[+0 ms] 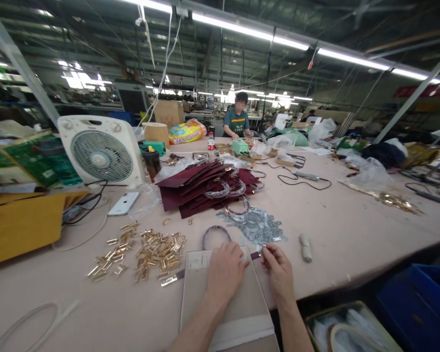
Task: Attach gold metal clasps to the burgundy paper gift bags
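I see the strap (255,255) showing past both sides of the board (244,300), its middle covered. My right hand (277,266) has thumb and fingers pinched on a small metal piece (264,247) at the strap's right end. My left hand (226,269) lies palm down on the board; I can't tell whether its fingers grip anything. Gold clips (160,252) crowd the left, grey plates (260,226) the far side. Tabletop separates my right hand from the roll (305,248); the table (352,225) edge passes beneath my right forearm.
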Tool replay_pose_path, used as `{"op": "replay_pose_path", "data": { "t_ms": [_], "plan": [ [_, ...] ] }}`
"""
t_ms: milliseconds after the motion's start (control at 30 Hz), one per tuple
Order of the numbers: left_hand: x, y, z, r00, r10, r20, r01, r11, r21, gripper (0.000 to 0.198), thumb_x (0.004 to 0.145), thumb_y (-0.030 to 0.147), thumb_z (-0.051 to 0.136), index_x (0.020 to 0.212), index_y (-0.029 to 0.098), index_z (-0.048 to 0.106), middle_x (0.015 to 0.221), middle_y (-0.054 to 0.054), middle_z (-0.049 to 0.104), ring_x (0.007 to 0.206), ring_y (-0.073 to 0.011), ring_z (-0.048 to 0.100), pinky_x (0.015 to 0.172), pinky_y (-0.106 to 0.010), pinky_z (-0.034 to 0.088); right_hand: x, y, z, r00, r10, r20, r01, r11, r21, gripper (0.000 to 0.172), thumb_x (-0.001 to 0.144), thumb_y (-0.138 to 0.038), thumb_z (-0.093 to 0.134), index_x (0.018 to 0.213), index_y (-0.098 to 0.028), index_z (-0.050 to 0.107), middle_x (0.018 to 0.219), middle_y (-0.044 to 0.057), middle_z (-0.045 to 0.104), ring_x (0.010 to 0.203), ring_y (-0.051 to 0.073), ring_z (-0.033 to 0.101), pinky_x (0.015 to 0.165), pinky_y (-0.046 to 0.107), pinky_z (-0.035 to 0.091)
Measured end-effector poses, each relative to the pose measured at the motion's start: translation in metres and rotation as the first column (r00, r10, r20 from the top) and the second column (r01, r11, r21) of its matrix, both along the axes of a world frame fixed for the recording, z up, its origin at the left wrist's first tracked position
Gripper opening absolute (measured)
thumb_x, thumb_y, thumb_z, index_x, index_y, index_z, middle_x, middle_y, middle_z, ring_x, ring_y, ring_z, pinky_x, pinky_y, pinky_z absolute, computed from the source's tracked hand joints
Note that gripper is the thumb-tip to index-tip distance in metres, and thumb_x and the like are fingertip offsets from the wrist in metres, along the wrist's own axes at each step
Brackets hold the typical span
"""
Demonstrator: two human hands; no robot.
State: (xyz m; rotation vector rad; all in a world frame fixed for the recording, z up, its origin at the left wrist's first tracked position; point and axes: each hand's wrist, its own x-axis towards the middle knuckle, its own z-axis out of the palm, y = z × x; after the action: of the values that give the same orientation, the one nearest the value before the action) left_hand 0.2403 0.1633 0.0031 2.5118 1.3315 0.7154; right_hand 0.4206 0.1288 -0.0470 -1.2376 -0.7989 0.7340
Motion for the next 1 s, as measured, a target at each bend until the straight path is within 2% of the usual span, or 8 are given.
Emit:
{"op": "replay_pose_path", "data": {
  "t_ms": [100, 233, 400, 467, 633, 867, 1000],
  "plan": [
    [0.000, 0.000, -0.001, 1.000, -0.004, -0.022, 0.005, 1.000, 0.022, 0.009, 0.096, 0.030, 0.067, 0.100, 0.023, 0.063, 0.109, -0.002, 0.066, 0.102, -0.0252, 0.057, 0.087, -0.042, 0.043, -0.015, 0.004, 0.003, 0.992, 0.049, 0.119, -0.043, 0.997, -0.056, 0.035, 0.086, -0.050, 0.076, 0.103, -0.020, 0.072, 0.079, 0.002, 0.070, 0.070, 0.019, 0.062, 0.066, 0.030, 0.052],
    [0.002, 0.001, -0.003, 0.999, -0.009, -0.044, 0.011, 0.999, 0.049, 0.006, 0.098, 0.028, 0.065, 0.100, 0.023, 0.063, 0.108, -0.002, 0.065, 0.101, -0.0246, 0.057, 0.085, -0.042, 0.043, -0.019, 0.004, 0.005, 0.965, 0.112, 0.236, -0.091, 0.991, -0.096, 0.036, 0.087, -0.052, 0.074, 0.102, -0.020, 0.073, 0.095, 0.008, 0.076, 0.085, 0.024, 0.070, 0.079, 0.034, 0.056],
    [0.002, 0.002, -0.006, 1.000, -0.023, -0.014, 0.024, 0.999, 0.037, 0.005, 0.099, 0.028, 0.063, 0.099, 0.023, 0.064, 0.108, -0.003, 0.065, 0.101, -0.0243, 0.058, 0.085, -0.041, 0.045, -0.018, 0.003, 0.007, 0.948, 0.133, 0.287, -0.106, 0.988, -0.108, 0.034, 0.088, -0.052, 0.072, 0.100, -0.020, 0.075, 0.094, 0.008, 0.077, 0.087, 0.025, 0.071, 0.081, 0.034, 0.057],
    [0.000, 0.004, -0.009, 0.999, -0.025, 0.028, 0.024, 1.000, 0.016, 0.010, 0.097, 0.031, 0.066, 0.104, 0.024, 0.064, 0.113, -0.003, 0.065, 0.105, -0.0248, 0.058, 0.089, -0.041, 0.046, -0.018, 0.003, 0.007, 0.947, 0.138, 0.289, -0.109, 0.988, -0.113, 0.034, 0.089, -0.052, 0.071, 0.101, -0.020, 0.075, 0.095, 0.008, 0.077, 0.088, 0.025, 0.071, 0.082, 0.034, 0.057],
    [-0.005, 0.009, -0.020, 0.989, -0.017, 0.146, 0.021, 0.999, -0.026, 0.044, 0.085, 0.042, 0.080, 0.119, 0.022, 0.062, 0.125, -0.009, 0.062, 0.116, -0.0289, 0.056, 0.099, -0.044, 0.048, -0.016, 0.001, 0.009, 0.944, 0.151, 0.294, -0.125, 0.986, -0.106, 0.035, 0.090, -0.052, 0.069, 0.101, -0.020, 0.075, 0.094, 0.008, 0.076, 0.088, 0.025, 0.070, 0.081, 0.034, 0.056],
    [-0.006, 0.008, -0.020, 0.985, -0.017, 0.169, 0.025, 0.999, -0.047, 0.043, 0.084, 0.041, 0.082, 0.117, 0.021, 0.064, 0.123, -0.008, 0.063, 0.114, -0.0286, 0.058, 0.099, -0.044, 0.050, -0.013, -0.002, 0.013, 0.895, 0.245, 0.372, -0.215, 0.969, -0.122, 0.027, 0.091, -0.048, 0.069, 0.091, -0.022, 0.075, 0.091, 0.005, 0.074, 0.090, 0.025, 0.067, 0.085, 0.034, 0.053],
    [-0.006, 0.009, -0.017, 0.985, -0.037, 0.168, 0.047, 0.997, -0.058, 0.043, 0.081, 0.042, 0.084, 0.113, 0.020, 0.065, 0.121, -0.009, 0.063, 0.113, -0.0288, 0.058, 0.098, -0.044, 0.050, -0.014, -0.001, 0.011, 0.879, 0.288, 0.379, -0.241, 0.956, -0.169, 0.027, 0.091, -0.048, 0.069, 0.094, -0.022, 0.077, 0.092, 0.005, 0.076, 0.089, 0.026, 0.068, 0.084, 0.034, 0.053]
  ]
}}
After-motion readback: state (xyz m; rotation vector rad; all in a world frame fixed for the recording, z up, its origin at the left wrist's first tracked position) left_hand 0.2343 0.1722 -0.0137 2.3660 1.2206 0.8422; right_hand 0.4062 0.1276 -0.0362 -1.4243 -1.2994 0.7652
